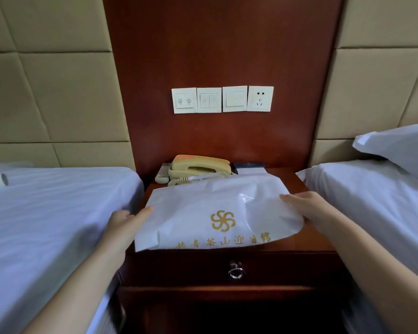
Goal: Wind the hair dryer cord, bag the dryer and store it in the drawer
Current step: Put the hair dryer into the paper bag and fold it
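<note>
Both forearms reach in from below. My left hand sets its thumb on the left edge of the bag. The other fingers are hidden, so I cannot tell whether I pinch it. My right hand lays nearly straight fingers over the right edge, pressing rather than clasping.

The bag lies on the nightstand, its near edge overhanging the closed drawer. I cannot tell whether the dryer is inside; a white tube lies on the left bed.

With so light a hold, the slick bag could slide off the front. Its far edge touches the telephone, so a careless lift may jog the handset. Pulling the ring pull will cost me one hand.
</note>
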The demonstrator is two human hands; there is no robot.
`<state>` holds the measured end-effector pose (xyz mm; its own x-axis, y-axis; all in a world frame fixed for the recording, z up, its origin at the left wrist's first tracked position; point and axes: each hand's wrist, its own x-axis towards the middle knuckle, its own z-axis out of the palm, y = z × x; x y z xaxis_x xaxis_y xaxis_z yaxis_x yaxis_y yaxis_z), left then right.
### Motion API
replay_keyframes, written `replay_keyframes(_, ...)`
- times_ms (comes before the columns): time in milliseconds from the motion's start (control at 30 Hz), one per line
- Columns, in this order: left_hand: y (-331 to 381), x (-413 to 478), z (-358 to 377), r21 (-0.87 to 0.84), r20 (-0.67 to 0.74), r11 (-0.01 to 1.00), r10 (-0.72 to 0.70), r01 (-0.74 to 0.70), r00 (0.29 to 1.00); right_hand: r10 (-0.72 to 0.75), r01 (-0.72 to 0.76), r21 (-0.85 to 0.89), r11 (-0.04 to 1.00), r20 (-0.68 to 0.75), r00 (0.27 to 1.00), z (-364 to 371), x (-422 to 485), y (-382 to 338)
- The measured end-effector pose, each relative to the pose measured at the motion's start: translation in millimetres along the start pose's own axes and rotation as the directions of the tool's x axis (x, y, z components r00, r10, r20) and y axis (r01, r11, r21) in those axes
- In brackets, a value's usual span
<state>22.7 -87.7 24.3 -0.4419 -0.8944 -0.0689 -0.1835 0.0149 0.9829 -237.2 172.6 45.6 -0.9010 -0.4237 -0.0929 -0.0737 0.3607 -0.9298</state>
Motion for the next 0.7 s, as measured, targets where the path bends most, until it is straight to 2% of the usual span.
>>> replay_keyframes(67,-11.2,-11.4,-0.1,-0.025,0.021,0.999,0.027,-0.027,0.999,-0.073,0.079,0.054,0.995,-0.094,0.993,6.5,-7.7,7.1)
replay_keyframes(133,-20.4,-26.9,6.4,-0.048,0.001,0.997,0.060,-0.060,0.998,-0.170,0.179,0.037,0.983,-0.182,0.969,13.5,-13.9,9.8)
replay_keyframes(200,-28.7,-39.3,16.1,-0.033,-0.103,0.994,0.102,-0.106,0.989,-0.244,0.255,0.012,0.967,-0.256,0.936,19.8,-17.6,10.4)
replay_keyframes(300,-30.2,-44.6,26.9,0.037,-0.284,0.982,0.188,-0.185,0.940,-0.286,0.294,-0.029,0.955,-0.335,0.898,24.2,-18.0,13.9)
replay_keyframes(433,-17.8,-28.9,30.3,0.147,-0.344,0.970,0.235,-0.196,0.909,-0.314,0.291,-0.118,0.949,-0.347,0.884,22.7,-11.0,22.1)
replay_keyframes(567,-23.1,-17.7,24.7,0.312,-0.254,0.937,0.244,-0.160,0.936,-0.250,0.173,-0.262,0.949,-0.300,0.920,24.5,-3.2,34.7)
replay_keyframes(633,-30.9,-18.4,22.4,0.417,-0.198,0.901,0.221,-0.122,0.955,-0.209,0.110,-0.353,0.929,-0.256,0.944,23.9,-1.5,40.6)
replay_keyframes(700,-30.9,-22.8,23.7,0.586,-0.210,0.808,0.231,-0.067,0.950,-0.195,0.081,-0.420,0.904,-0.237,0.952,22.1,-0.4,45.2)
